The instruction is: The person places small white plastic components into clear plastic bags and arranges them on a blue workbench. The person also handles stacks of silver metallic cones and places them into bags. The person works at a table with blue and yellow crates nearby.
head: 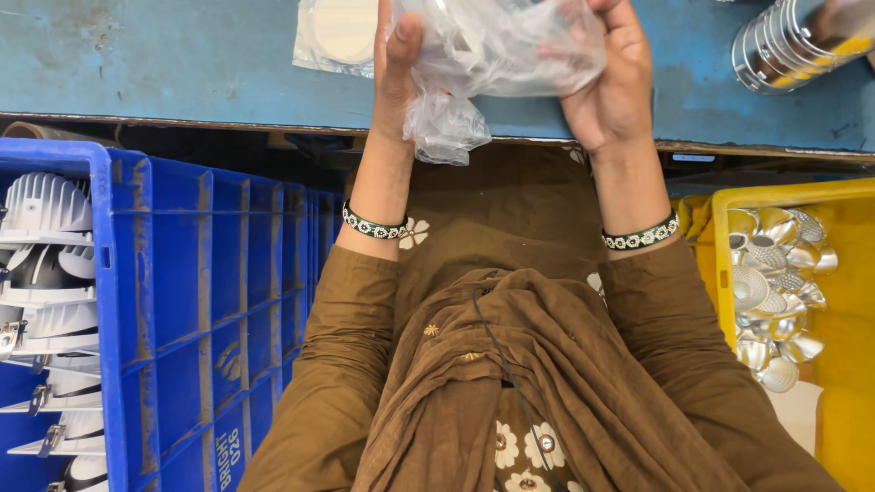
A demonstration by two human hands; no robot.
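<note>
Above blue table [182,64], both hands [510,73] clutch a crumpled clear bag [492,55], contents hidden.

We see both our hands raised over the blue table [182,64], closed around a crumpled clear plastic bag [492,55]. Bare tabletop lies open to the left. A bagged white disc [337,32] sits just left of our left hand [396,68]. Stacked metal rings [784,46] block the far right. A blue crate [200,292] and a yellow crate [820,273] flank our lap.
</note>
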